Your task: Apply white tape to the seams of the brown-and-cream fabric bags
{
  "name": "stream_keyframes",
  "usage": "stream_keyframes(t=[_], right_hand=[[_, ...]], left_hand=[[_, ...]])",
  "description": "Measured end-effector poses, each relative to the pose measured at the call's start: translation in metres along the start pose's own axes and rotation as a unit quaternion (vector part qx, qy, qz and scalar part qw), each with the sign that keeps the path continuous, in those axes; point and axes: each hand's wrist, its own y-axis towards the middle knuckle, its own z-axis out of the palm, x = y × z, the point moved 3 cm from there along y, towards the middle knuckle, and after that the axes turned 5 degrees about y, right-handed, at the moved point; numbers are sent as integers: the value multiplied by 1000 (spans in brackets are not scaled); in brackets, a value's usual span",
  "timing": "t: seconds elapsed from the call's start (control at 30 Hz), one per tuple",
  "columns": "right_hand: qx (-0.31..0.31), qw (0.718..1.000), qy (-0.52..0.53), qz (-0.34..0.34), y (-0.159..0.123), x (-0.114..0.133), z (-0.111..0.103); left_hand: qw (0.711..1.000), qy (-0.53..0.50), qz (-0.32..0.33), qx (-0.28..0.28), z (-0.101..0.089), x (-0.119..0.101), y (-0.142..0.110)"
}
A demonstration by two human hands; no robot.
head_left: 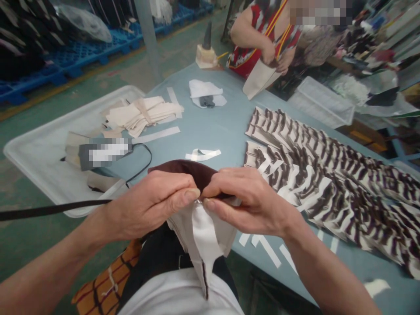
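Note:
My left hand (170, 194) and my right hand (244, 199) meet in front of my body, thumbs and forefingers pinched at the top edge of a cream piece with dark brown lining (183, 168). A white strip (205, 232) hangs down the front of this piece from just below my fingertips. Its lower end narrows to a tip with a dark edge over my lap. The exact spot between my fingertips is too small to make out.
Rows of cream and brown pieces (311, 148) cover the table's right side, with white strips lying about. At left is a white tray (33, 140) near a tied cream stack (141, 113). Across the table (226, 127), a person (262, 39) handles a cream piece (260, 78).

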Motion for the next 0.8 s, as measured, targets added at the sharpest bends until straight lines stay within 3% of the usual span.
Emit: stream_keyframes(t=[0.17, 0.27, 0.4, 0.67, 0.8], right_hand=[[16, 999, -34, -8, -6, 2, 3], [25, 999, -40, -4, -11, 2, 8], [30, 998, -51, 15, -12, 6, 13], [63, 991, -114, 42, -15, 25, 17], [46, 987, -142, 53, -18, 19, 19]], left_hand=[[983, 146, 105, -31, 2, -4, -9], [972, 185, 133, -55, 7, -2, -15], [977, 163, 121, -71, 7, 2, -17], [974, 207, 92, -2, 7, -13, -16], [982, 178, 60, -20, 12, -16, -19]])
